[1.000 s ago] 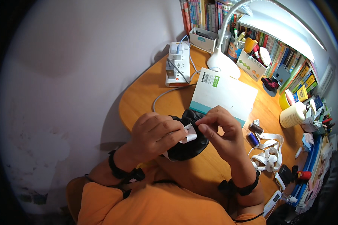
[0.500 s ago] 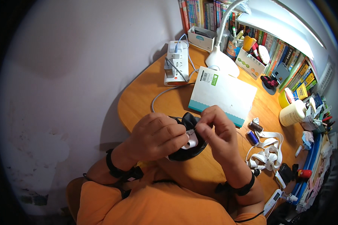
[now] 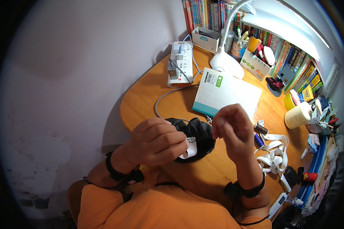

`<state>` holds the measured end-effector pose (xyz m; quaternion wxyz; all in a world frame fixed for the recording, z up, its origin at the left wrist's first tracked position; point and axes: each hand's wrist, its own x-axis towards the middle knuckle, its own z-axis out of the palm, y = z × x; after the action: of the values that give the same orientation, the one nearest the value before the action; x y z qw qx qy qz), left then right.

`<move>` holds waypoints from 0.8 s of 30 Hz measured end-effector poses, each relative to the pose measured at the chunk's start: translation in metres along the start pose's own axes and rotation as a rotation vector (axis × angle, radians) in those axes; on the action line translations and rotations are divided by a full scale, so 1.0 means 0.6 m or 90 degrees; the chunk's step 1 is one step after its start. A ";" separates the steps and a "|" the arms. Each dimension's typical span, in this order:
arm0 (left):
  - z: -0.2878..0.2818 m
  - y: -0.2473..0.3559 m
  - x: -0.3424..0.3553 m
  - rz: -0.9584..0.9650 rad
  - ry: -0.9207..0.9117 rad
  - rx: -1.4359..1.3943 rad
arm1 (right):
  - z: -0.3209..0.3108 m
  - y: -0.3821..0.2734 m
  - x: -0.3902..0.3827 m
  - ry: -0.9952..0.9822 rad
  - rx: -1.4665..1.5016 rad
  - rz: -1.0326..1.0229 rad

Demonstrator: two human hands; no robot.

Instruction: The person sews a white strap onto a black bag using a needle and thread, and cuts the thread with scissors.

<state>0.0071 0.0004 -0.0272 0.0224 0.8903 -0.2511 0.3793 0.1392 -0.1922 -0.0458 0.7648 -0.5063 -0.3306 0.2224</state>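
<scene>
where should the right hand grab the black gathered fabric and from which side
Probably the right edge of the black fabric, pinched from the right: that side bulges out uncovered, while the left hand covers the left side and the white strip lies near the middle.

The left hand (image 3: 156, 141) hides the left part of the black cloth (image 3: 203, 143). Whether the right hand (image 3: 235, 131) holds anything is too small to tell. The far lamp (image 3: 226, 65) is partly cut off.

Orange short-sleeved shirt (image 3: 153, 206); black strap (image 3: 111, 167) around each wrist; thin black cable (image 3: 251, 224).
</scene>
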 end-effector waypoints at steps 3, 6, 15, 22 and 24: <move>-0.003 -0.002 -0.002 -0.002 0.013 0.006 | -0.001 -0.010 0.008 -0.122 -0.323 -0.131; -0.005 -0.005 -0.003 0.001 0.015 0.008 | -0.002 -0.012 0.011 -0.181 -0.404 -0.207; -0.009 -0.005 -0.003 0.000 0.014 0.006 | 0.001 -0.019 0.010 -0.219 -0.483 -0.275; -0.009 -0.006 -0.004 0.008 0.015 0.002 | 0.002 -0.021 0.009 -0.229 -0.486 -0.272; -0.010 -0.005 -0.003 0.006 0.015 0.003 | 0.002 -0.022 0.008 -0.227 -0.486 -0.272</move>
<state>0.0036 0.0050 -0.0239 0.0214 0.8847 -0.2541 0.3902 0.1415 -0.1933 -0.0320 0.4837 -0.6258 -0.6118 0.0057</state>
